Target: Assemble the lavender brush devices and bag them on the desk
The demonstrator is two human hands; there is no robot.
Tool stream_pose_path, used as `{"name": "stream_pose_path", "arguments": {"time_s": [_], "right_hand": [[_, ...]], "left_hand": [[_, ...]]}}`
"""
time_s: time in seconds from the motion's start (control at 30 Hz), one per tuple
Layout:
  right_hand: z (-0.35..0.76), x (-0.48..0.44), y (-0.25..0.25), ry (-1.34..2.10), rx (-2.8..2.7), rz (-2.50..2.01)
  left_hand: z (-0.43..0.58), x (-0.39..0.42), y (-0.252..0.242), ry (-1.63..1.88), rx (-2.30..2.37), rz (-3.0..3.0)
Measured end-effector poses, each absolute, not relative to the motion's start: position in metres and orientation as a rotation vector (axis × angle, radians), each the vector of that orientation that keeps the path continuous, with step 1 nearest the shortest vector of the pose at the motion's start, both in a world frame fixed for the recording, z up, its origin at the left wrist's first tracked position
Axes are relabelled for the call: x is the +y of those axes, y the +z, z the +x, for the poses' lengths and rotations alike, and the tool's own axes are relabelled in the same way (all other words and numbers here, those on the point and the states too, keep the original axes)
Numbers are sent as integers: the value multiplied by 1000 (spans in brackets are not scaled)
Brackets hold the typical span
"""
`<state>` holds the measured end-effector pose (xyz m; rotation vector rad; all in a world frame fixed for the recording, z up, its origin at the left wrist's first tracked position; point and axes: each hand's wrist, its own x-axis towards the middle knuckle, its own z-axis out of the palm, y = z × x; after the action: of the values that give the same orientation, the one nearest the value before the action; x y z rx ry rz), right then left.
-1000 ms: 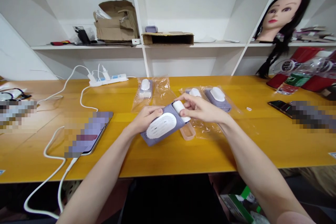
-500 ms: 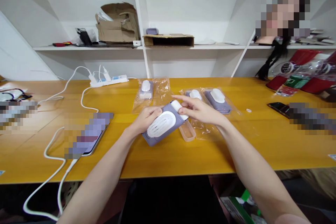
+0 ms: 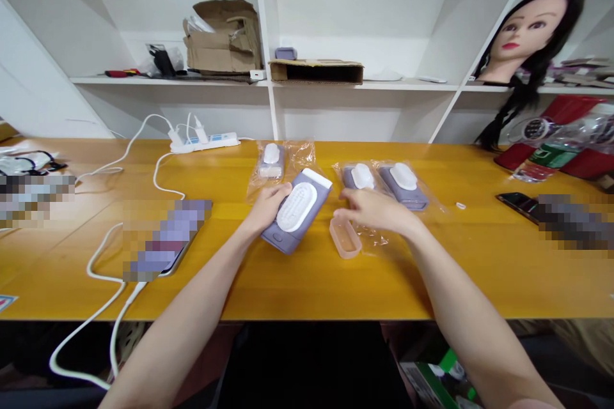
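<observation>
My left hand [image 3: 269,209] grips a flat purple-grey device [image 3: 308,217], holding it tilted over the table. On its upper face is a white oval pad [image 3: 297,207] that looks bristled, and a white strip [image 3: 316,179] runs along its far end. To its right, my right hand [image 3: 367,209] is empty, with thumb and fingers apart. Just below those fingertips stands a small translucent pinkish plastic cover [image 3: 346,244], open side up. Beyond the right hand, two similar devices [image 3: 405,188] lie on clear plastic bags; another similar device [image 3: 271,163] lies on a bag farther left.
At the left a phone [image 3: 167,236] lies with a white cable, and a power strip [image 3: 206,142] sits behind it. Another phone [image 3: 515,203], a small white piece [image 3: 460,206] and a plastic bottle [image 3: 547,160] are at the right. Shelves hold cardboard boxes [image 3: 223,45] and a mannequin head [image 3: 527,32].
My right hand has come off the white end of the device and moved right and down, over the plastic cover. The device has turned more upright in my left hand.
</observation>
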<state>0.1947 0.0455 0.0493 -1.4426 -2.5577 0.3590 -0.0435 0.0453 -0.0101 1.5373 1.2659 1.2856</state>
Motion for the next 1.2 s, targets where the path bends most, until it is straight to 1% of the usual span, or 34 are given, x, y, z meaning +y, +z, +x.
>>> {"name": "stream_pose_path", "arguments": {"time_s": [0.07, 0.1, 0.27, 0.37, 0.43, 0.5, 0.6, 0.7, 0.77, 0.83, 1.0, 1.2], "right_hand": [[188, 36, 42, 239, -2620, -1434], [183, 32, 37, 242, -2634, -1409], [170, 36, 18, 462, -2647, -1243], [182, 43, 30, 518, -2535, -1300], [195, 43, 48, 569, -2374, -1406], [206, 42, 66, 593, -2228, -1386], [212, 43, 78, 701, -1805, -1140], [201, 52, 67, 780, -1487, -927], [188, 58, 53, 872, -1410, -888], [175, 62, 39, 883, -1344, -874], [159, 59, 22, 1053, -1375, -904], [162, 56, 26, 898, -1578, -914]], "left_hand": [[-43, 47, -12, 1298, 1285, 1494], [-42, 47, -12, 1305, 1291, 1472], [-40, 43, -8, 1289, 1291, 1425], [-38, 40, -5, 1266, 1277, 1443], [-37, 39, -3, 1271, 1267, 1457], [-37, 38, -2, 1278, 1251, 1466], [-37, 38, -1, 1266, 1223, 1504], [-36, 36, -2, 1253, 1195, 1580], [-35, 35, -3, 1250, 1168, 1629], [-33, 34, -3, 1241, 1140, 1659], [-31, 33, -4, 1253, 1144, 1643], [-35, 35, -5, 1300, 1200, 1607]]}}
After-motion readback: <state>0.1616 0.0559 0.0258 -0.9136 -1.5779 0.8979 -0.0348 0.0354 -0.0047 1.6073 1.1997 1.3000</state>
